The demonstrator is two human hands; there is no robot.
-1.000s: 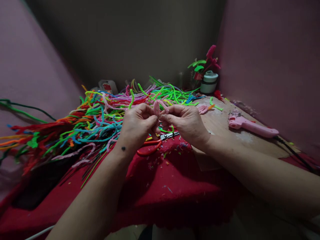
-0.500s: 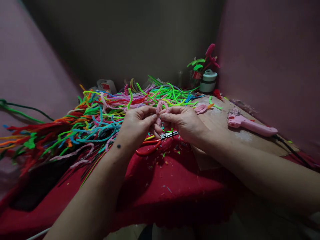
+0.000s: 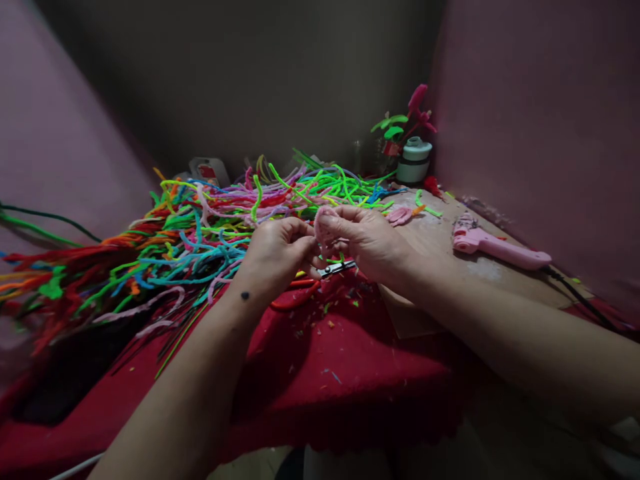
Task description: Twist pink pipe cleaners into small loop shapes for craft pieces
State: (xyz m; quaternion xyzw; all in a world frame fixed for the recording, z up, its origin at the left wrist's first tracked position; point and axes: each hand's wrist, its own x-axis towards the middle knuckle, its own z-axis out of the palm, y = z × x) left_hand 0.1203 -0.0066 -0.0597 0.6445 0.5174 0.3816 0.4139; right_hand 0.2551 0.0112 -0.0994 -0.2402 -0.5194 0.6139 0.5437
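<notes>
I see a person working with two bare hands just above the red-handled scissors [image 3: 340, 268], which lie on the red cloth [image 3: 345, 373] of the desk. The task is small: a pink fuzzy piece [image 3: 323, 223], bent into a loop, is in the air above the scissors, between the two hands. The right hand [image 3: 375, 243] has its thumb and forefinger closed on this piece, the thumb lying over its front. The left hand [image 3: 280, 250] comes from the other side, its thumb and forefinger bent and almost meeting at the left edge of the piece; whether these fingers grip it or only touch it, I cannot tell.

To the left of the scissors and behind them spreads a big heap of fuzzy stems [image 3: 220, 257], in green, blue, pink, orange and red. Small coloured scraps [image 3: 330, 325] are scattered in front of the scissors. To the right of the scissors, well apart, there lies a pink tool [image 3: 505, 250] with a black cord. Behind the scissors and toward the right, a pink petal shape [image 3: 400, 215] lies flat, and farther back stands a pale jar [image 3: 414, 163] with a dark band, near a pink flower [image 3: 417, 100].
</notes>
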